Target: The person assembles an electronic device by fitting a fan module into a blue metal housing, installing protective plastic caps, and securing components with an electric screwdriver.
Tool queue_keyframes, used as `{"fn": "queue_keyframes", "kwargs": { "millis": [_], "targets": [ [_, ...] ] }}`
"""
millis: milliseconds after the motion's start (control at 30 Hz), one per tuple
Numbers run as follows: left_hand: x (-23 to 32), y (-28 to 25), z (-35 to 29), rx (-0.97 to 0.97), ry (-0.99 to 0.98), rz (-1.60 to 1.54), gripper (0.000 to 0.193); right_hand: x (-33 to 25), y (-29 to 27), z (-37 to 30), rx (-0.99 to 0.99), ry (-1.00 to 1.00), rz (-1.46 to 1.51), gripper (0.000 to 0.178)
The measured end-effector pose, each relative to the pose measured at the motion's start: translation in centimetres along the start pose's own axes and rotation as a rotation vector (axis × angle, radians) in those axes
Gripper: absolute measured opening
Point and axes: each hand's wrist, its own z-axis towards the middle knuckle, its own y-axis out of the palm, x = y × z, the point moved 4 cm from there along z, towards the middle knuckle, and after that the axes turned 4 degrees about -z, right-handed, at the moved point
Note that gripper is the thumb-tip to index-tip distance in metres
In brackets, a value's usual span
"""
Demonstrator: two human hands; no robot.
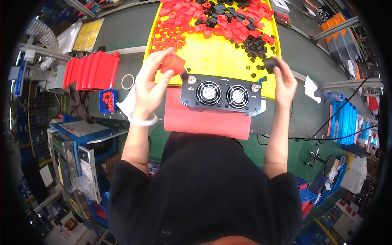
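Note:
Between my fingers and thumb, my left hand (150, 83) grips a red plastic cap (173, 64), beside the left corner of a black metal box with two round fans (222, 81). At the box's right side, my right hand (286, 83) pinches a black plastic cap (270, 65). Each upper corner of the fan face carries a metal terminal post, the left terminal (190, 79) and the right terminal (256, 87). Under the box lies a red mat (206, 123) at the bench's near edge. Behind it, a yellow tray (218, 59) bears loose red and black caps and small rings.
On the left of the bench stand several red metal panels (92, 71), a small blue bin (101, 107) with red parts, and a tape ring (127, 82). To the right are blue finned panels (342, 122), a black cable (322, 134) and white paper (311, 89).

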Motion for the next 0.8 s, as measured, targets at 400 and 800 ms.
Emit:
{"fn": "queue_keyframes", "kwargs": {
  "millis": [400,800],
  "targets": [
    [2.1,2.2,-1.1,-0.346,0.189,0.445,0.043,-7.8,1.7,-3.6,-0.297,-0.350,-0.320,0.032],
    [2.4,2.3,-1.2,-0.352,0.190,0.454,0.044,-8.2,2.1,-3.5,-0.344,-0.384,-0.410,0.033]
  ]
}}
